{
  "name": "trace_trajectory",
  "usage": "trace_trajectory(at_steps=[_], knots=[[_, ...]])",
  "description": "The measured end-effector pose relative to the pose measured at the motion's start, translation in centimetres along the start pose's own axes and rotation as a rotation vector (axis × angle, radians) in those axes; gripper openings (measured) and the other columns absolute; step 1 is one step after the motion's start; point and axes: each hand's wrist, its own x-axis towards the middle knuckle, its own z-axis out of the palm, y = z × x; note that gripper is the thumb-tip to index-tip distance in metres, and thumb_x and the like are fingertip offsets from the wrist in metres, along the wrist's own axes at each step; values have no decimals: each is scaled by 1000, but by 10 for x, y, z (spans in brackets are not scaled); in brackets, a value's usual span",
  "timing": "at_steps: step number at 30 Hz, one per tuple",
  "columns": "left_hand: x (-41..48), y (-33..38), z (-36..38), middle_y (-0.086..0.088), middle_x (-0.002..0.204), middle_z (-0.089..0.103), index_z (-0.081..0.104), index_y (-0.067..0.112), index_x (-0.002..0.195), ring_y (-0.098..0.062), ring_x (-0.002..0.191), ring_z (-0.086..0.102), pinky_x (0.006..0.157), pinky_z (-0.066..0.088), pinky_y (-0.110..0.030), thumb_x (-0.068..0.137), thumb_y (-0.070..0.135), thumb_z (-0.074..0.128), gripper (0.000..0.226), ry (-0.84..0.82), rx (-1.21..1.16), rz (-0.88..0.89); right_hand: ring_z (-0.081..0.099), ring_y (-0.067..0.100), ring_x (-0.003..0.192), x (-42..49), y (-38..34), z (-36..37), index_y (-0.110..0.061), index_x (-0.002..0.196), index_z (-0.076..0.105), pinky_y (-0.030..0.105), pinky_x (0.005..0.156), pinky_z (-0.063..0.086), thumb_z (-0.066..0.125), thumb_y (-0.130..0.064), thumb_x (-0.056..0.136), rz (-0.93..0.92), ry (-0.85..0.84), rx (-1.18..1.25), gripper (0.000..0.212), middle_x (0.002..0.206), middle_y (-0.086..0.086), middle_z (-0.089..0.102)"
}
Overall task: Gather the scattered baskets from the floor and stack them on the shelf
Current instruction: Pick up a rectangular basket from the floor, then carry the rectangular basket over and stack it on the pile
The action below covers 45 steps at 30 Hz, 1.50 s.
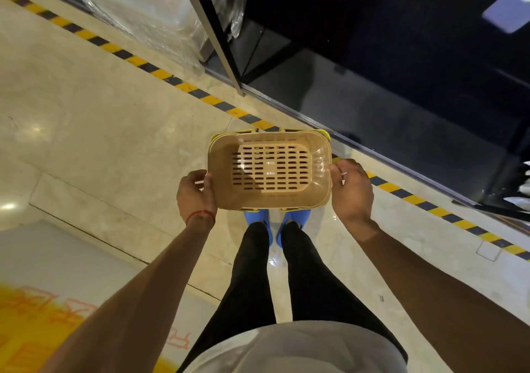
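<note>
Bare forearms, red thread bracelet [200, 217] on the left wrist, white shirt [289, 349], black trousers [252, 280], blue clog shoes [292, 223]

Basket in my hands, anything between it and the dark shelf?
Nothing visible. The left hand and right hand hold the basket just short of the shelf; only striped floor tape lies between.

Left hand [196, 193] and right hand [351, 189] held out low in front, level, palms facing inward, each gripping one end of basket [269, 168]
</note>
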Motion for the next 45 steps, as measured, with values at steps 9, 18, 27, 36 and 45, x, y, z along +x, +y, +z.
trace_trajectory(at_steps=[9,18,27,36,45], knots=[[-44,10,-45,-5,117,62,62,16,116,-27,106,59,82,53,-43,92,46,40,44,-158,344,483,62,29,118,-68,-12,-66,-8,125,70,43,97,53,56,-37,102,-134,22,-285,39,125,10,71],[-104,52,-39,-11,122,63,63,12,123,-33,105,61,82,54,-44,95,36,50,39,-481,731,1225,59,28,105,-190,5,-102,-15,115,70,40,85,53,51,-38,101,129,256,-263,33,111,5,69],[-226,110,4,1,131,58,58,21,131,-22,114,54,90,50,-39,96,40,46,42,-606,866,1755,62,28,97,-314,75,-124,-15,107,73,39,79,51,51,-41,94,380,530,-194,36,103,1,72],[-450,83,84,2,129,59,58,20,129,-22,110,58,87,53,-41,96,37,45,40,-700,828,2146,63,27,93,-444,208,-155,-15,106,73,38,72,53,51,-43,92,471,624,-201,38,99,-1,71],[-636,9,160,1,122,65,66,19,123,-23,102,62,81,53,-36,90,35,58,37,-786,905,2428,62,28,105,-555,357,-194,-16,112,70,41,83,54,49,-47,95,767,655,-156,41,111,1,71]])
